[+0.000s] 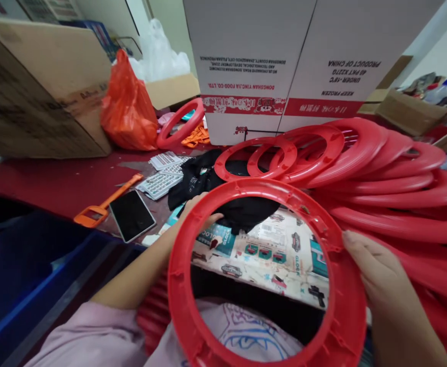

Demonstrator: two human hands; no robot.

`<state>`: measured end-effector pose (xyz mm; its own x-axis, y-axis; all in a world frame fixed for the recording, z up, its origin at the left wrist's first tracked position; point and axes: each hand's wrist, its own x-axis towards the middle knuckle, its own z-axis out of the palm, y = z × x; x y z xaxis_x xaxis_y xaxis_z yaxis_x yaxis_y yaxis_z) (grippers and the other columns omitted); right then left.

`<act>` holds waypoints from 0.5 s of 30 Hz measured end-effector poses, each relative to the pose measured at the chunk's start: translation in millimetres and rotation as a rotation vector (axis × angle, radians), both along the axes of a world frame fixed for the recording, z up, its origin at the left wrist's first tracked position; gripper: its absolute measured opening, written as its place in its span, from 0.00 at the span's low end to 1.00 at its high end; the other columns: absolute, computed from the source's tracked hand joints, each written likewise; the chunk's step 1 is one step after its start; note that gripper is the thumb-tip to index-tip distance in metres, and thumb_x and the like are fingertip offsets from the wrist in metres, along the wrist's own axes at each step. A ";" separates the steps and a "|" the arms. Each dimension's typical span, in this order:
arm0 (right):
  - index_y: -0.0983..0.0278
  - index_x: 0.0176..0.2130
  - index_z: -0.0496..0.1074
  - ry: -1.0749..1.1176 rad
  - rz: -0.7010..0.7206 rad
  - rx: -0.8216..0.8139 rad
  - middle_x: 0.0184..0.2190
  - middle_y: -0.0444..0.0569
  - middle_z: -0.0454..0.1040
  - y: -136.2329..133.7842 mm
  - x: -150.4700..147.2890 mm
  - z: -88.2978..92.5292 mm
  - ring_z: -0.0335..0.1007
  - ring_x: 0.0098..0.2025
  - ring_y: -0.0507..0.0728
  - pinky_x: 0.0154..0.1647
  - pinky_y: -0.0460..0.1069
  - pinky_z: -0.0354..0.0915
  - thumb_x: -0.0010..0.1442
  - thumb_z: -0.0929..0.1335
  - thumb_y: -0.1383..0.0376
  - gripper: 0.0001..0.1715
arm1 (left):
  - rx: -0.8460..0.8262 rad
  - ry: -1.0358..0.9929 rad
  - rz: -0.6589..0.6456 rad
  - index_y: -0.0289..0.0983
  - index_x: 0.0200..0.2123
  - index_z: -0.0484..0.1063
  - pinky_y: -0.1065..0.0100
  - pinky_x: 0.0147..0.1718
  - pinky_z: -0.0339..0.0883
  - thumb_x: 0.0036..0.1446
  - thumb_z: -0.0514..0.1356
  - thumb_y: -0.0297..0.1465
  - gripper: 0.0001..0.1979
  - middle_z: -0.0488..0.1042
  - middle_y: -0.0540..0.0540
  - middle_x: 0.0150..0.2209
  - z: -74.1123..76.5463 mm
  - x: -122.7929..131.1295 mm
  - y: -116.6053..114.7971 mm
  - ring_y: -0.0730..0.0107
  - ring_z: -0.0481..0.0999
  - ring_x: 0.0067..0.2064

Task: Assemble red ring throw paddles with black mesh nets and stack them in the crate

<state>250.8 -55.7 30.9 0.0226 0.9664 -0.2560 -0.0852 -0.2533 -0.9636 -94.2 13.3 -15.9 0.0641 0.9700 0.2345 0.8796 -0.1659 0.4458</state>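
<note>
A red plastic ring (347, 290) is held up in front of me, its ribbed hollow side facing me. My right hand (374, 262) grips its right edge. Behind the ring's upper left, my left hand (210, 219) is stretched out by a black cloth (242, 216), its thumb apart; the ring hides part of that hand. Under the cloth lies a printed cardboard sheet (261, 260) with worn edges. At the right, a large heap of similar red rings (384, 186) spreads across the table, several leaning on one another.
On the red table (74, 176) lie a phone (132, 215), an orange plastic strap-like piece (103, 206) and white printed cards (164, 176). A white carton (242, 76) stands behind, with an orange bag (127, 107) and a brown box (51, 76) leftward. A blue bin (28, 300) sits at lower left.
</note>
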 end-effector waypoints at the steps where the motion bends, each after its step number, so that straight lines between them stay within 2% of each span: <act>1: 0.60 0.36 0.79 0.029 -0.033 -0.048 0.34 0.51 0.81 -7.0 5.2 -4.3 0.79 0.34 0.62 0.34 0.53 0.76 0.51 0.74 0.48 0.20 | -0.018 -0.031 -0.004 0.36 0.35 0.75 0.58 0.46 0.67 0.51 0.64 0.33 0.09 0.78 0.41 0.39 -3.1 -9.4 -0.8 0.52 0.76 0.43; 4: 0.60 0.35 0.79 0.087 -0.166 -0.154 0.32 0.51 0.82 -23.7 18.5 -28.3 0.78 0.30 0.61 0.31 0.53 0.76 0.48 0.75 0.48 0.21 | -0.025 -0.156 0.012 0.37 0.31 0.75 0.61 0.40 0.68 0.54 0.58 0.33 0.08 0.78 0.44 0.33 1.9 -31.5 -1.7 0.58 0.76 0.37; 7: 0.61 0.34 0.78 0.079 -0.269 -0.196 0.28 0.49 0.81 -33.3 27.3 -52.5 0.77 0.29 0.58 0.30 0.50 0.75 0.42 0.77 0.47 0.25 | 0.044 -0.319 0.096 0.37 0.32 0.74 0.61 0.37 0.67 0.55 0.56 0.36 0.10 0.76 0.47 0.30 27.5 -46.6 1.4 0.61 0.74 0.33; 9: 0.62 0.32 0.77 -0.006 -0.300 -0.175 0.24 0.47 0.78 -34.8 29.6 -61.3 0.74 0.26 0.56 0.28 0.49 0.73 0.42 0.77 0.45 0.27 | 0.115 -0.463 0.143 0.37 0.34 0.71 0.62 0.34 0.68 0.56 0.54 0.37 0.10 0.74 0.48 0.29 53.6 -52.4 4.8 0.64 0.73 0.32; 11: 0.63 0.31 0.75 -0.111 -0.314 -0.134 0.22 0.46 0.77 -31.6 28.1 -63.5 0.73 0.25 0.56 0.27 0.49 0.72 0.45 0.74 0.43 0.27 | 0.204 -0.606 0.170 0.38 0.37 0.67 0.63 0.32 0.68 0.57 0.52 0.38 0.10 0.72 0.48 0.30 84.8 -53.2 6.0 0.65 0.72 0.32; 14: 0.64 0.36 0.75 -0.436 -0.265 0.022 0.29 0.51 0.79 -19.7 19.5 -59.0 0.75 0.30 0.59 0.32 0.51 0.72 0.56 0.67 0.43 0.27 | 0.236 -0.762 0.142 0.41 0.35 0.66 0.65 0.33 0.70 0.55 0.57 0.37 0.07 0.72 0.51 0.30 133.5 -44.0 -3.2 0.66 0.75 0.34; 15: 0.65 0.39 0.74 -0.580 -0.238 0.072 0.32 0.53 0.79 -15.1 15.6 -56.7 0.76 0.33 0.60 0.35 0.53 0.71 0.59 0.64 0.45 0.27 | 0.159 -0.870 0.121 0.40 0.34 0.68 0.67 0.37 0.69 0.55 0.58 0.33 0.04 0.71 0.54 0.28 147.5 -38.9 -9.5 0.68 0.75 0.37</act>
